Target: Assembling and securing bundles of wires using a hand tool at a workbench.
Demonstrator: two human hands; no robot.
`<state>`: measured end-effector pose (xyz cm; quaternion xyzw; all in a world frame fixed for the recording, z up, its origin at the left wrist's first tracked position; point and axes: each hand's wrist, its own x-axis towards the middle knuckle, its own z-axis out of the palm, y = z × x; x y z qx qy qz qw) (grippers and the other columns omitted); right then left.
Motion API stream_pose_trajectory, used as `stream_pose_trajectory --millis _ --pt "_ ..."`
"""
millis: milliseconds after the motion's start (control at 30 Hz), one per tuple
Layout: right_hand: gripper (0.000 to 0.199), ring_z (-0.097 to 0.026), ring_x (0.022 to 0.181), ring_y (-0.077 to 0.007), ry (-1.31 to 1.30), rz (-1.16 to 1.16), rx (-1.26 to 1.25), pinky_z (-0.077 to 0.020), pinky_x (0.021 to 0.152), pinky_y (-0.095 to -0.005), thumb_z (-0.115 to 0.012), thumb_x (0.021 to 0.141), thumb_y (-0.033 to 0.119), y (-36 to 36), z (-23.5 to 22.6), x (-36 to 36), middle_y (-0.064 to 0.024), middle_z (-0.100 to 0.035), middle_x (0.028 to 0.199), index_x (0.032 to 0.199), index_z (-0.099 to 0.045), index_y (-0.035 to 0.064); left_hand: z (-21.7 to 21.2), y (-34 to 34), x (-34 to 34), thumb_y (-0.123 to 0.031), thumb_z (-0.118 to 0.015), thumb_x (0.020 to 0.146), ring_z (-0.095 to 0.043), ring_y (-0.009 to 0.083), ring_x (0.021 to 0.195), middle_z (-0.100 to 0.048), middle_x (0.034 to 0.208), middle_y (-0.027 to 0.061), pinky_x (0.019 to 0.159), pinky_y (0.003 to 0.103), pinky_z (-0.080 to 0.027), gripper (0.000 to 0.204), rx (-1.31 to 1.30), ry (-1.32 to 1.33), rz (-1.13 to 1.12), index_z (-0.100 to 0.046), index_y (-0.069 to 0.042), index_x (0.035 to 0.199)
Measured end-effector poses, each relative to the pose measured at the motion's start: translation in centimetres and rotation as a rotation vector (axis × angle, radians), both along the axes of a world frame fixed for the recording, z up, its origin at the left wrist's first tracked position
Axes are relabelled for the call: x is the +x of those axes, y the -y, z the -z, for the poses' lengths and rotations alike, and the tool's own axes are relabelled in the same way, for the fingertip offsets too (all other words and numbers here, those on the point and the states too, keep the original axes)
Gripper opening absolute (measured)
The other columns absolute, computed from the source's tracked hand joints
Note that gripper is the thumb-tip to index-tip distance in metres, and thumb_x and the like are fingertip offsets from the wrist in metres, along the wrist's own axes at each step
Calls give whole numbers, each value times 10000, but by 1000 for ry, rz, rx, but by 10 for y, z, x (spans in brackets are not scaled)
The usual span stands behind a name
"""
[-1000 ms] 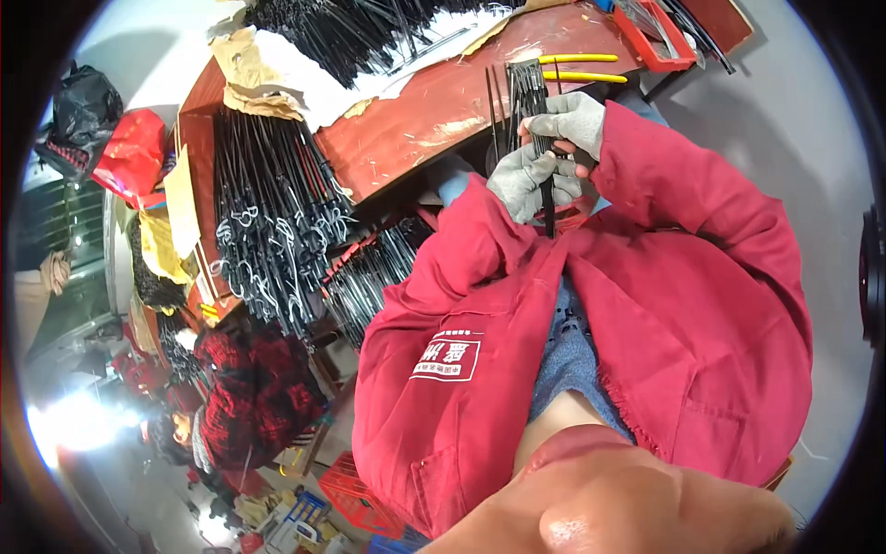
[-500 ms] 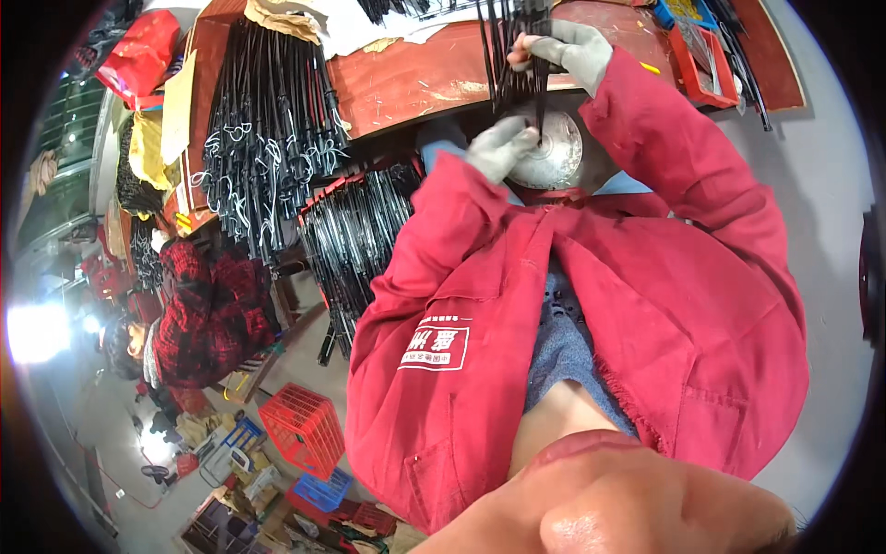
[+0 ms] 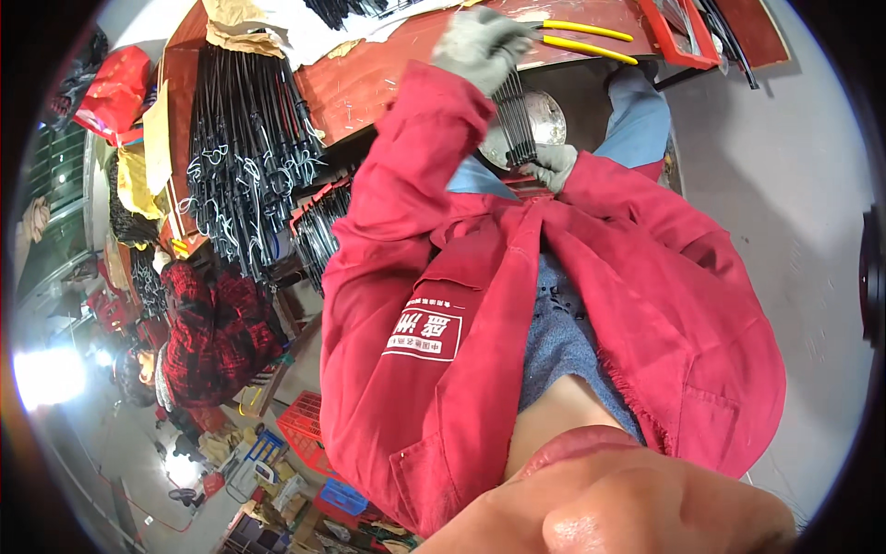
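Observation:
A bundle of thin black rods (image 3: 517, 115) runs between my two gloved hands, above a round worn metal surface (image 3: 547, 118). My left hand (image 3: 482, 48), in a grey-white glove and slightly blurred, is closed at the bundle's upper part by the table edge. Lower down, my right hand (image 3: 556, 166), gloved alike, is closed around the bottom end. Yellow-handled pliers (image 3: 588, 42) lie on the red table (image 3: 369, 90) just right of my left hand; their jaws are mostly hidden by it.
Many black rods with white cords (image 3: 245, 157) hang over the table's left part. More black rods (image 3: 323, 231) stand in a rack beside my left arm. A red bin (image 3: 681, 37) sits at the right. A co-worker in a checked jacket (image 3: 217, 337) is at the left.
My left hand has risen to the table edge, while my right hand has dropped to the bundle's lower end. The pliers, mostly hidden before, now show. The view has shifted slightly.

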<state>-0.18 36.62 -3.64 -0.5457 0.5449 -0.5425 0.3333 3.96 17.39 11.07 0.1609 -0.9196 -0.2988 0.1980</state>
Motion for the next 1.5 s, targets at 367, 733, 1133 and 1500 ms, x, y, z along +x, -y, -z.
stream_pose_trajectory --millis 367,733,1133,1500 --pt "142 -554 668 -126 188 -51 376 -414 603 -198 -546 820 64 -21 20 15 -27 -620 820 946 -595 19 0 19 21 -69 -622 781 -601 197 786 -613 883 128 730 246 -501 224 1149 -238 95 -571 20 980" --pt "271 -569 699 -234 -325 183 175 -437 608 -289 -587 743 157 -5 -77 -27 -72 -614 802 995 -571 58 33 -40 -8 -12 -530 831 -608 218 842 -620 907 136 749 275 -507 113 1147 -558 8 -569 18 934" --pt "208 -558 754 -279 -911 767 349 -444 687 -325 -521 789 276 -23 -65 -281 -79 -580 858 876 -612 111 25 -22 3 -104 -550 839 -604 212 823 -613 930 147 756 279 -493 200 1144 -473 57 -549 26 991" --pt "202 -544 844 -295 -1221 662 401 -441 718 -327 -470 827 193 -29 -60 -300 -43 -553 981 980 -583 122 13 -25 -11 -104 -564 830 -614 236 804 -609 905 183 729 292 -516 193 1182 -485 -80 -568 30 969"
